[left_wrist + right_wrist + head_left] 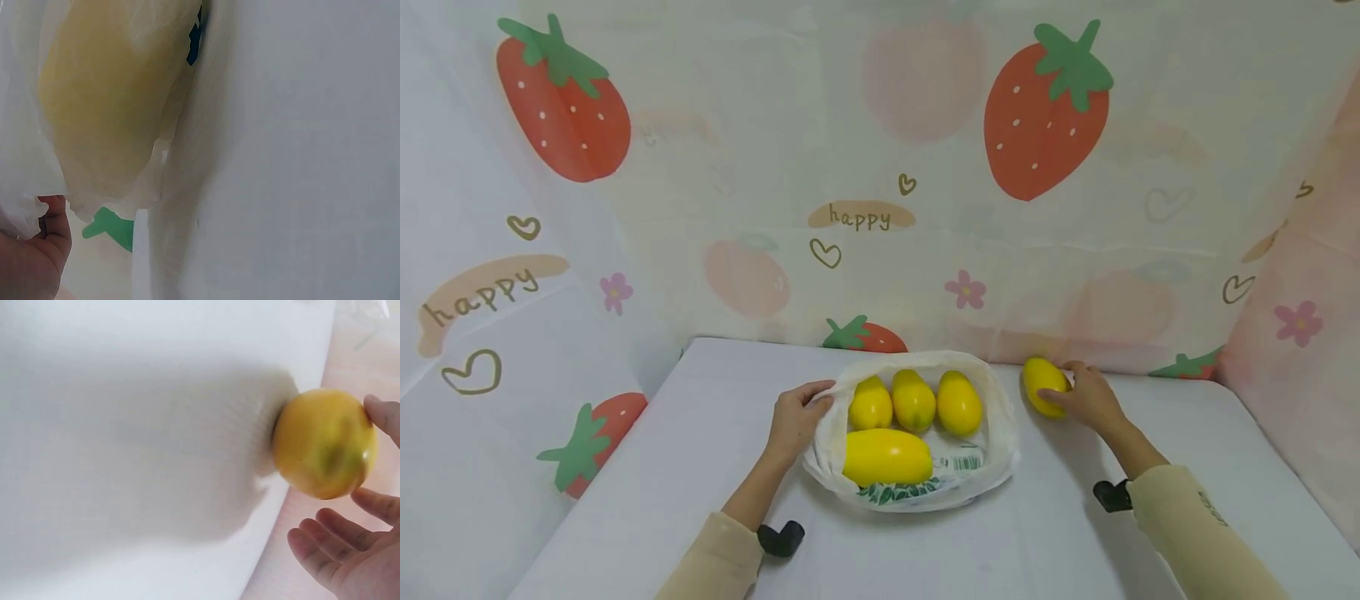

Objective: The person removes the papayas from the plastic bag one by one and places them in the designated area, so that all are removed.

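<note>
Onscreen, I saw the left hand (792,427) pinching the white bag (1004,442); the right hand (1093,402) gripped a yellow fruit (1041,378) at the back of the tabletop (1067,533).

The left hand (795,422) and right hand (1088,400) were bare, the left sleeve (717,557) and right sleeve (1193,533) were beige, a compact black left unit (781,542) and black right unit (1111,497) projected beside the sleeve ends, and small dark marking (1212,507) ran along the right sleeve.
</note>
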### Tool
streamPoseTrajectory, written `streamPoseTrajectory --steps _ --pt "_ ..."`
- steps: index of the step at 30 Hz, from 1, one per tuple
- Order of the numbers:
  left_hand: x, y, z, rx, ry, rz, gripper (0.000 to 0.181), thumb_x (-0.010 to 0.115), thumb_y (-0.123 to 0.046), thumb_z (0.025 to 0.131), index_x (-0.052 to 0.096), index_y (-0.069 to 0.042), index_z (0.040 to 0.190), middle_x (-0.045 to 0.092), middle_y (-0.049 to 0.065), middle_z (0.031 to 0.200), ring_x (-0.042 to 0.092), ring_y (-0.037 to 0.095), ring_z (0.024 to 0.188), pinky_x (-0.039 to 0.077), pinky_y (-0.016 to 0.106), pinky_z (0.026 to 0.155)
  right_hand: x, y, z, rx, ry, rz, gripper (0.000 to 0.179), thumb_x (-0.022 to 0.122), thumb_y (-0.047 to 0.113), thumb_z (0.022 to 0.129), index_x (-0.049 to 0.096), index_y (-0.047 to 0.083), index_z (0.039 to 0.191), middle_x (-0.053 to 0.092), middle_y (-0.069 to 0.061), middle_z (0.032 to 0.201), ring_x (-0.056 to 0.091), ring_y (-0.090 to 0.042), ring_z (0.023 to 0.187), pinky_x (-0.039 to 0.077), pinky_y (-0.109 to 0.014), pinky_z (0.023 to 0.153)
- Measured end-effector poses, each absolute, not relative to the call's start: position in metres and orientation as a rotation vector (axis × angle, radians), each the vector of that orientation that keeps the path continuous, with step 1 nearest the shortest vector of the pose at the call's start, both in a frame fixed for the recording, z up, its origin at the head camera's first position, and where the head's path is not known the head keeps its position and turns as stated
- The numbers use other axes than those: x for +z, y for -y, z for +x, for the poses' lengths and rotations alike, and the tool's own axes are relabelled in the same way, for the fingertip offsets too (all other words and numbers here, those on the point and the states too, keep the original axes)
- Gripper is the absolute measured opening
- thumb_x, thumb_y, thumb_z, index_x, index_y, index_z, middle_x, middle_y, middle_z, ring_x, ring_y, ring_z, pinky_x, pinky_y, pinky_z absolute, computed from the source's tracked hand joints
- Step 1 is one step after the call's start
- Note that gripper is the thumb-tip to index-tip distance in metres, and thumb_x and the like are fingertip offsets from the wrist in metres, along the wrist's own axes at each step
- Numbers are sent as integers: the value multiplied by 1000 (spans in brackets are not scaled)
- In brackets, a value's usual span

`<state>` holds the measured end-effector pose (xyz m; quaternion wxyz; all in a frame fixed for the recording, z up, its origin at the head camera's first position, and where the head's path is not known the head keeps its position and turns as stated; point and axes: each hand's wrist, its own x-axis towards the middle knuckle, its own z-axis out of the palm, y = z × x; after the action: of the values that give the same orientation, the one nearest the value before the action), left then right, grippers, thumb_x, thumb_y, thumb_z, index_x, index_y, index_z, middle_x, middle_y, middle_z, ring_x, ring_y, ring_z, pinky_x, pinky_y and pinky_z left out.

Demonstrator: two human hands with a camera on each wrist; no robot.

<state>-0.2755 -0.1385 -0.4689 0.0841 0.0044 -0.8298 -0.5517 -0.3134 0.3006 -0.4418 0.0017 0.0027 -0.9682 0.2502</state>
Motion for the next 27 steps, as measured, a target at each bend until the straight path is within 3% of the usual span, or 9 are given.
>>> streamPoseTrajectory --steps 9,16,27 --pt "-467 138 -274 -1694 2456 9 29 61 -9 94 67 -4 122 66 16 126 61 30 120 49 43 104 -434 -296 -310 767 3058 35 78 66 43 89 38 -10 139 46 -38 127 51 -47 107 46 -60 94" --pt "-465 138 -274 -1721 2452 14 30 61 -9 94 67 -5 122 66 16 128 61 30 121 50 43 104 -422 -292 -307 803 3032 42 83 65 46 90 32 -9 143 42 -37 135 46 -52 119 43 -63 100" --pt "-467 138 -274 -1728 2447 22 29 61 -11 94 67 -5 121 66 15 126 63 28 119 52 41 102 -403 -274 -297 859 2933 129 76 66 42 90 37 -3 143 49 -32 133 49 -47 120 47 -60 98"
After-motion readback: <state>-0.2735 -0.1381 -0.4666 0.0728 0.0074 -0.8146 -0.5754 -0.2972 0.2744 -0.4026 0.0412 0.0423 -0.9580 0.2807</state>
